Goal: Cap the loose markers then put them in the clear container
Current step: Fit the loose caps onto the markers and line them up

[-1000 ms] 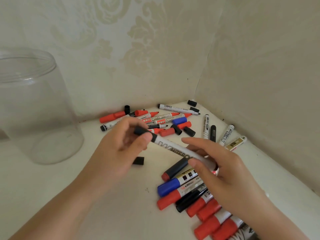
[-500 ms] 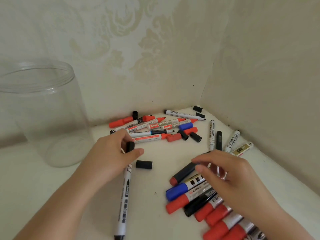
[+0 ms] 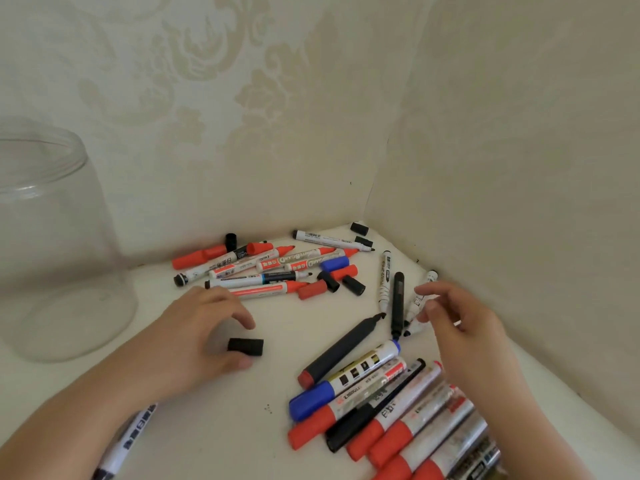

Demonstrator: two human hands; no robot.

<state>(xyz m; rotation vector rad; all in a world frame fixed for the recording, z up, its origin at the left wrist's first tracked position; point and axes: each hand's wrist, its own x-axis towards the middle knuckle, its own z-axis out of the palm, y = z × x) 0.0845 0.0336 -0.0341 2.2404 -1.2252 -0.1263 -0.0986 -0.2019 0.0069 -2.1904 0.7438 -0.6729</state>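
The clear container [image 3: 52,258] stands upright and empty at the left. My left hand [image 3: 194,337] hovers over a loose black cap [image 3: 245,347] on the table, index finger and thumb spread to either side of it without gripping. A white marker with a black cap [image 3: 133,433] lies under my left forearm. My right hand [image 3: 464,334] reaches toward a slim white marker [image 3: 419,301] near the right wall, fingertips loosely curved around it while it lies flat. Beside that marker lies a slim black marker [image 3: 397,303].
Uncapped red and black markers and loose caps are piled [image 3: 277,268] by the back wall. A row of thick capped markers [image 3: 381,407] lies at the front right. Walls close off the back and right side, meeting in a corner.
My left hand has laid the white marker down by my forearm and moved over the loose black cap. My right hand has shifted right to the slim markers near the wall.
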